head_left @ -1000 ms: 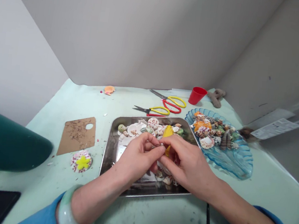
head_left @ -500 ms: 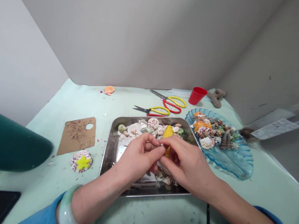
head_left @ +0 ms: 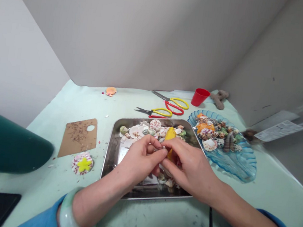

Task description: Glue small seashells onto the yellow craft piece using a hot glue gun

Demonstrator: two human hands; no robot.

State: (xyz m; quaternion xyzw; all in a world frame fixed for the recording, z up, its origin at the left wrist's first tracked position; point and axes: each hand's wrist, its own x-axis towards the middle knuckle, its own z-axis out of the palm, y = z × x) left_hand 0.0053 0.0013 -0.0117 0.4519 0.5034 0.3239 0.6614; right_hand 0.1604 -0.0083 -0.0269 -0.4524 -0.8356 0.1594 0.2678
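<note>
Fingertips meeting, my left hand (head_left: pixel 145 157) and my right hand (head_left: pixel 186 165) pinch together over a metal tray (head_left: pixel 110 152). Between them shows a small whitish bit, mostly covered by the fingers, too small to name. White and speckled seashells (head_left: pixel 137 130) are heaped in the far half of the tray, and more lie partly hidden beneath my right hand. A yellow piece (head_left: pixel 170 133) stands out among the shells, just behind my right fingers; its lower part is covered.
Behind the tray lie two pairs of scissors (head_left: pixel 162 112) (head_left: pixel 173 102). A blue shell-shaped dish (head_left: pixel 240 165) of shells and a red cup (head_left: pixel 200 97) are at right. Leftward are a brown card (head_left: pixel 75 137), a shell with a yellow flower (head_left: pixel 83 164), and a dark green cylinder (head_left: pixel 10 142).
</note>
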